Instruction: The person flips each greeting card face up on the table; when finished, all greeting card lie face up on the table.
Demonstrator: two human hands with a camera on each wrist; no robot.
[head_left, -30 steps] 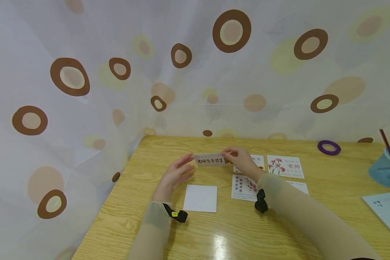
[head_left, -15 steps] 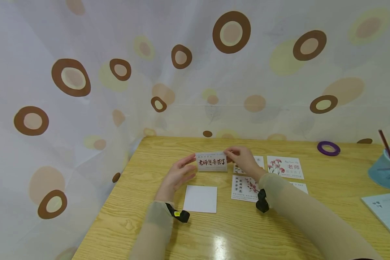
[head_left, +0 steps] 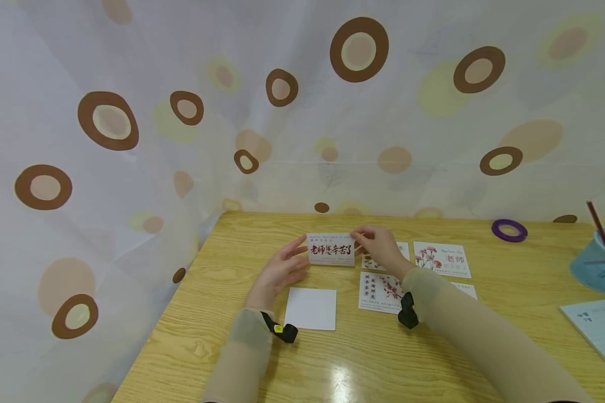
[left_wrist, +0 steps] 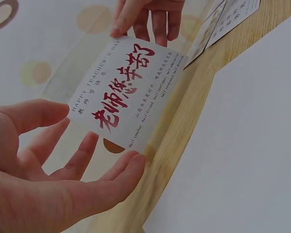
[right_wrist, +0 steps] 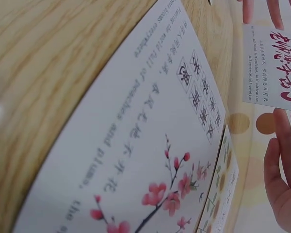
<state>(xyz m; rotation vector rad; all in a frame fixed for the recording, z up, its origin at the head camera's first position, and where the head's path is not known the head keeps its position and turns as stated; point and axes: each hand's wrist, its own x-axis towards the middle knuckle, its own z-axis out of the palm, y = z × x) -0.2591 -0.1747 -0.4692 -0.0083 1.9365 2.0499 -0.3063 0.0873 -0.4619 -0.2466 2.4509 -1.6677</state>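
My right hand [head_left: 383, 248] pinches a greeting card [head_left: 331, 250] by its upper right corner. Large dark red Chinese characters and smaller print cover the card's face, which stands tilted up above the table. At the card's left edge, my left hand [left_wrist: 53, 165] has its fingers spread and loosely bent; the fingertips are at or very near the edge, and contact is hard to tell. Below the card lies a blank white square card [head_left: 310, 308]. Under and beside my right arm rest several printed cards, among them a plum-blossom card [right_wrist: 126, 131] and a carnation card [head_left: 442, 259].
Toward the right stand a purple ring [head_left: 510, 230], a blue cup [head_left: 597, 263] with a dark red stick in it, and a lined notepad [head_left: 602, 327]. A spotted cloth [head_left: 302, 129] hangs behind the wooden table [head_left: 373, 358] and along its left side.
The held card has tipped upright so its face shows more fully, and it has shifted slightly right. My left hand has moved a little right with it; the right hand keeps its pinch.
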